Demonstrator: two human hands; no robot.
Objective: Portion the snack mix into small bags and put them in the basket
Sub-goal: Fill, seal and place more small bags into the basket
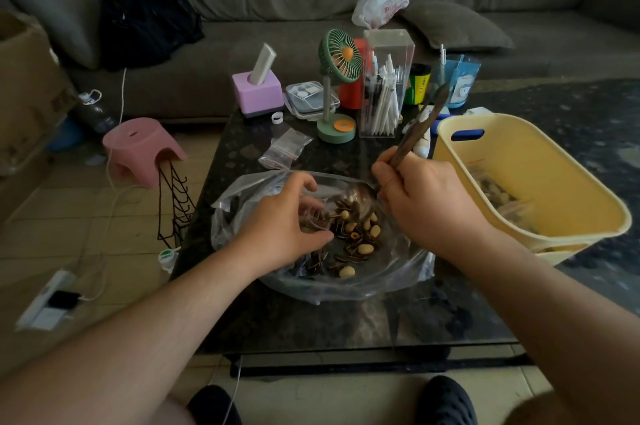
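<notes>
Fingers [313, 213] of the left hand [284, 227] curled, pinching a small clear bag [311, 222] at its mouth, low over the snack mix [356, 234]. Fingers [384, 175] of the right hand [426, 202] wrapped tight round the handle of a wooden spoon [420, 126], handle tilted up and away toward the worktop's far edge, bowl end down at the mix behind the hand. Snack mix of striped seeds and pale nuts heaped in a large clear plastic bag [242, 216] spread open near the front edge of the dark worktop [346, 324]. Yellow basket [519, 182] at the right edge, just beside the right hand, with filled bags partly visible inside. Spare empty small bags [285, 149] lying flat toward the middle, beyond the big bag. Along the far edge: green desk fan [339, 60], clear pen holder [386, 85], pink box [258, 92].
</notes>
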